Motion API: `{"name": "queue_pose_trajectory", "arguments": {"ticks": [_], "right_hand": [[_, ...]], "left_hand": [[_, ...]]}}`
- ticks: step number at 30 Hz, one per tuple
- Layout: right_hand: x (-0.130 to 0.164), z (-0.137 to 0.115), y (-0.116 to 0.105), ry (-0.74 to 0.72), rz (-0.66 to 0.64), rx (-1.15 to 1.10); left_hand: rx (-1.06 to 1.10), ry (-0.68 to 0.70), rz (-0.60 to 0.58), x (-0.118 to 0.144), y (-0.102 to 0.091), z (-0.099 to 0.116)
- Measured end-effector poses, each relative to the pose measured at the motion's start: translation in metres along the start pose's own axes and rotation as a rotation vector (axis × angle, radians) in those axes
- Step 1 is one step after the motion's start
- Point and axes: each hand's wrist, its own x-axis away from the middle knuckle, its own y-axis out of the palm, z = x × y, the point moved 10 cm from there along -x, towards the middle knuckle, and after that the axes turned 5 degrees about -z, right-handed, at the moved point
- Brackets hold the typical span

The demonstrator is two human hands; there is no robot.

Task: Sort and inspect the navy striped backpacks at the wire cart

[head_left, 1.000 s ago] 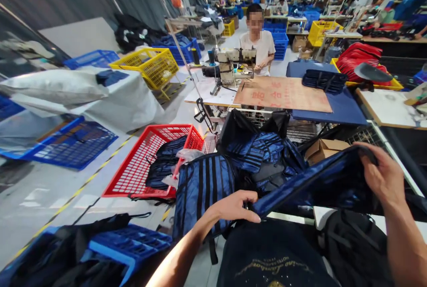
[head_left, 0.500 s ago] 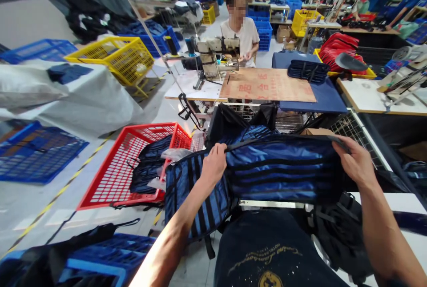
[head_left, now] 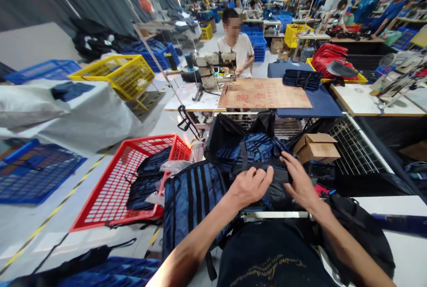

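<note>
My left hand (head_left: pixel 251 185) is closed, with its fingers curled over the black edge of a dark blue fabric piece. Much of that piece is hidden behind the hand. To its right, my right hand (head_left: pixel 298 181) has thumb and fingers apart beside the same black fabric and grips nothing that shows. Beyond both hands, a crumpled blue-and-black striped bag piece (head_left: pixel 255 148) lies in a black-lined wire bin (head_left: pixel 222 130). A blue bag with black stripes (head_left: pixel 195 198) hangs over the near left side, under my left forearm.
A red basket (head_left: pixel 100 193) holding dark blue pieces stands at left. A cardboard box (head_left: pixel 316 148) sits beyond my right hand. Across from me, a person in a white shirt (head_left: pixel 245 47) sits at a sewing machine (head_left: pixel 213 67). A black bag (head_left: pixel 360 233) lies by my right forearm.
Both hands have come closer together: the left moved right and down, the right moved left. The wide striped piece stretched between them has folded down. The cardboard box and bin contents now show.
</note>
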Motion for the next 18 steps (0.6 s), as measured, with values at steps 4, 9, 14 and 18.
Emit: {"name": "queue_pose_trajectory", "arguments": {"ticks": [4,9,14,18], "right_hand": [[-0.009,-0.013,0.004,-0.005,0.147,-0.079],[-0.019,-0.048,0.01,-0.237,0.026,-0.013],[-0.014,-0.031,-0.005,-0.071,0.061,-0.195],[0.004,0.009,-0.041,0.121,0.22,-0.379]], "left_hand": [[-0.093,0.02,0.124,0.004,-0.019,0.013],[-0.098,0.094,0.314,0.014,-0.012,0.004],[0.205,-0.038,0.223,0.001,-0.017,-0.037],[0.671,-0.445,-0.334,0.03,0.029,-0.08]]}}
